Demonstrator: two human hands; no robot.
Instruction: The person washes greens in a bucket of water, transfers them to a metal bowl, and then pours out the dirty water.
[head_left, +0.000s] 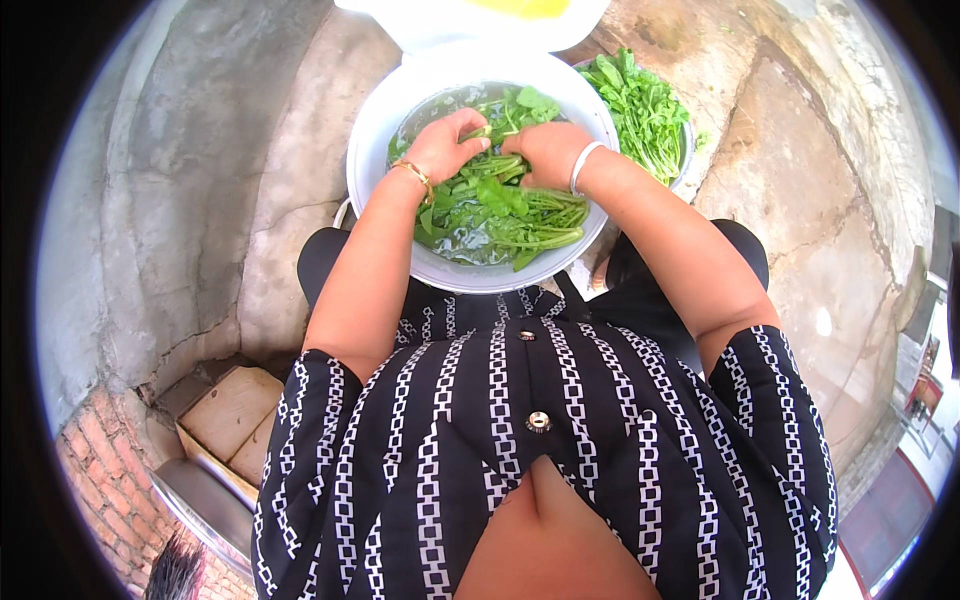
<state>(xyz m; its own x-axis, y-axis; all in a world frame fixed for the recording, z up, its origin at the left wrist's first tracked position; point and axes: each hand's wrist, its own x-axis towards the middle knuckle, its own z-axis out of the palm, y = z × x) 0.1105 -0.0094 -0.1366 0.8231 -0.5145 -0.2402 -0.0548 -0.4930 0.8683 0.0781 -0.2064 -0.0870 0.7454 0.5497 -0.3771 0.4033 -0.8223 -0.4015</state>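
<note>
A round, light-coloured basin (375, 150) in front of me holds water and leafy green vegetables (502, 202) with long stems. My left hand (448, 142), a gold bangle at its wrist, pinches a green stem between thumb and fingers. Close beside it, my right hand (551, 154), with a silver bangle, curls round a bunch of stems just over the water. Its fingertips are partly hidden among the greens. Loose leaves and stems float in the near half of the basin.
Right behind the basin, more leafy greens (637, 112) are heaped in a second container. A white vessel with something yellow (525, 6) stands beyond. Cracked concrete (802, 165) surrounds me. At lower left are a cardboard box (232, 409), a metal pan (202, 499) and bricks (101, 465).
</note>
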